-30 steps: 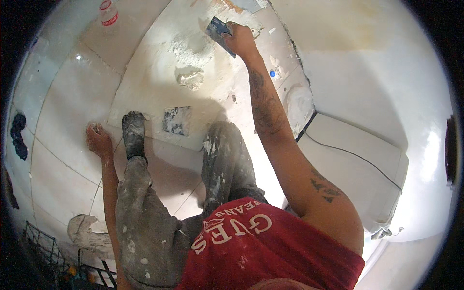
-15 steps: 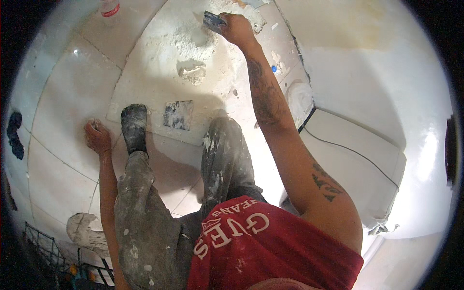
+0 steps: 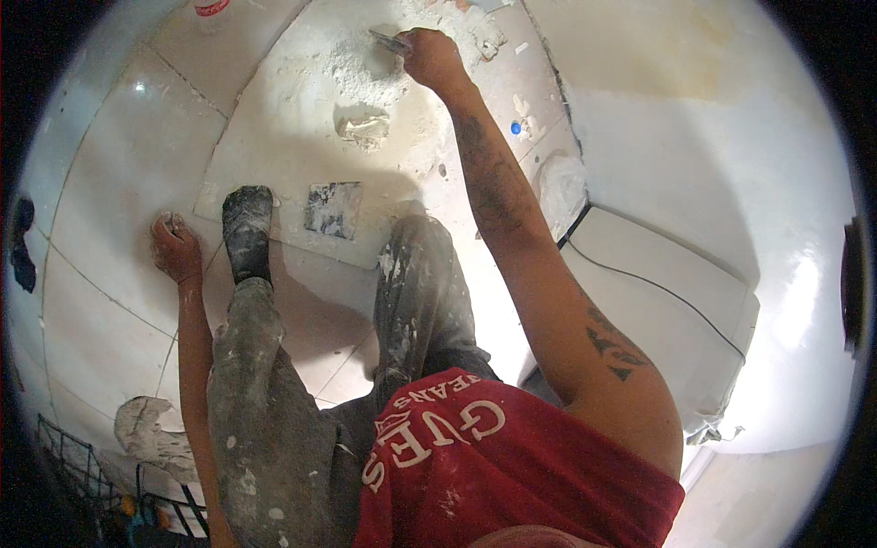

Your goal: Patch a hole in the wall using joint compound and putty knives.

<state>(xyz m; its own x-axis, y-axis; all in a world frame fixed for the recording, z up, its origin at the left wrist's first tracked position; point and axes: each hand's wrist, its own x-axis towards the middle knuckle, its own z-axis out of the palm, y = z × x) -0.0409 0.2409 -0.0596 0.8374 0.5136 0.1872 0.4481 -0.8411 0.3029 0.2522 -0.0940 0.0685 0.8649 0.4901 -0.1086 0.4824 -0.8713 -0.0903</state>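
Note:
My right hand is closed around a flat scraper, a thin dark plate with pale smears, seen almost edge-on. It is over the white powder spread on the far part of a pale board. Nearer to me on that board sits a lump of cream-coloured paste. A square dark plate smeared with white lies close to the near edge. Off to the left, my left hand is curled shut beside my foot, its fingers dusted white; what it may hold is hidden.
A blue cap and paste crumbs lie right of the powder. Further right are a clear plastic bag and a white box-like panel with a dark cord. At lower left are a crumpled pale bag and a wire rack.
The scraper has turned from showing its face to nearly edge-on, and my right hand has shifted slightly left. My left hand remains curled at the left. The whole view has moved a little.

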